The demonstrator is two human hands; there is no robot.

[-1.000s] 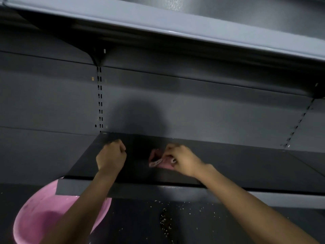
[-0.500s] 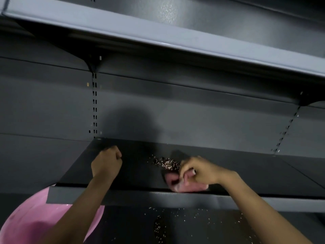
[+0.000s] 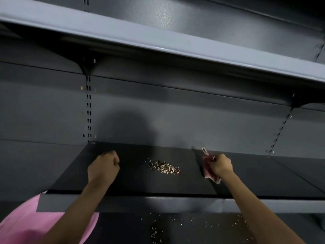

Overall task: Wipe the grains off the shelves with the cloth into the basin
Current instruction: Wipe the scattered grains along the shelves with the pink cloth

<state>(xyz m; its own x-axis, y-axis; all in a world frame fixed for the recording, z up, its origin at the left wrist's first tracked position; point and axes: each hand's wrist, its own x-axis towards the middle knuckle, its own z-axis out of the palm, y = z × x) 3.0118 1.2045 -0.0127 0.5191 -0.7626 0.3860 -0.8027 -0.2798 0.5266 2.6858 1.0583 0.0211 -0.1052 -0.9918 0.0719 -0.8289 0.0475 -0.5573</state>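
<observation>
Grains (image 3: 164,167) piled mid-shelf (image 3: 255,175); right hand (image 3: 220,166) at three o'clock clenches cloth (image 3: 207,170), left hand (image 3: 103,167) fisted, apparently empty; next, sweep toward basin (image 3: 22,219) at seven.

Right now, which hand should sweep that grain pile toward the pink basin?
Probably the right hand: it already holds the cloth, just right of the grain pile, and the basin sits low on the left. The left hand is a closed fist with no cloth.
</observation>
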